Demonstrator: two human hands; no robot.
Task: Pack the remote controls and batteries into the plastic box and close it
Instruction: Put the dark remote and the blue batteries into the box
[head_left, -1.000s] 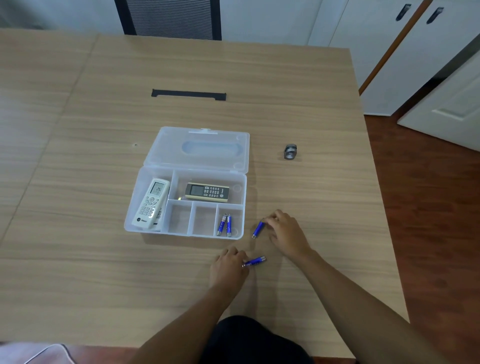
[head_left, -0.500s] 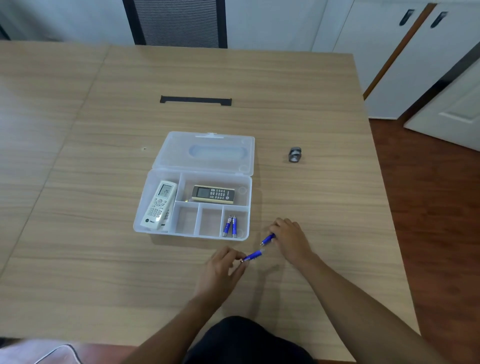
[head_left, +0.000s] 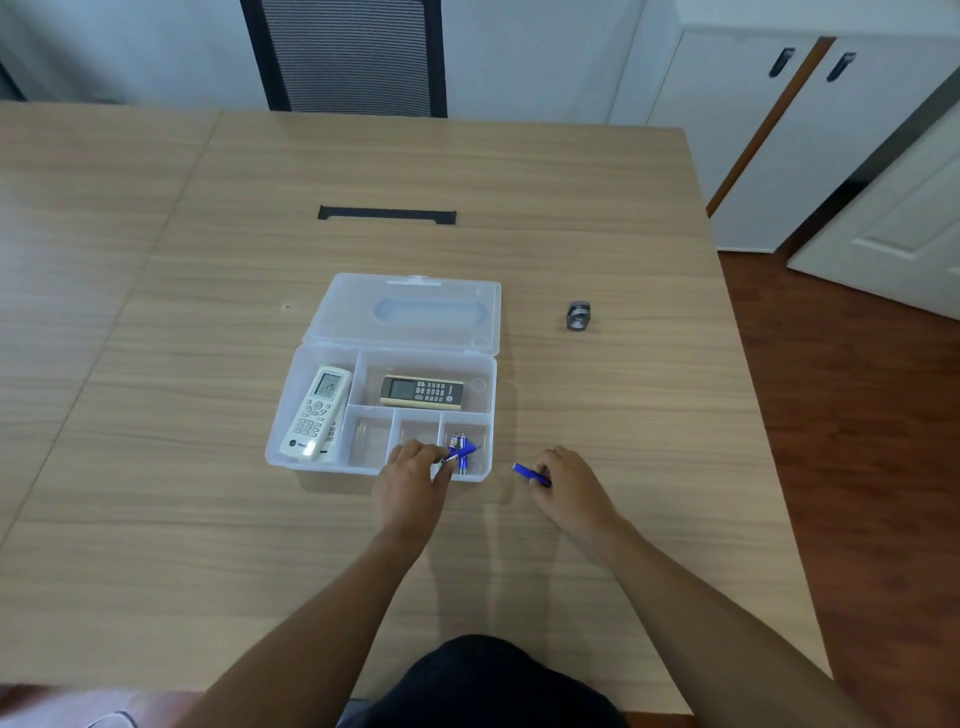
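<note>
Nearest, the left hand (head_left: 413, 480) pinches a blue battery (head_left: 459, 456) over the plastic box (head_left: 382, 470), mid-table; the right hand (head_left: 569, 486) grips another battery (head_left: 530, 474) beside it. Two remotes (head_left: 420, 391) lie inside. Farther right stands a small grey object (head_left: 578, 316).

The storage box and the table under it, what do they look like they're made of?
The storage box looks like translucent, slightly frosted plastic: the wood grain shows dimly through its walls and its open lid. The table looks like light wood-grain laminate or veneer with a matte finish; the pictures cannot settle which.
</note>
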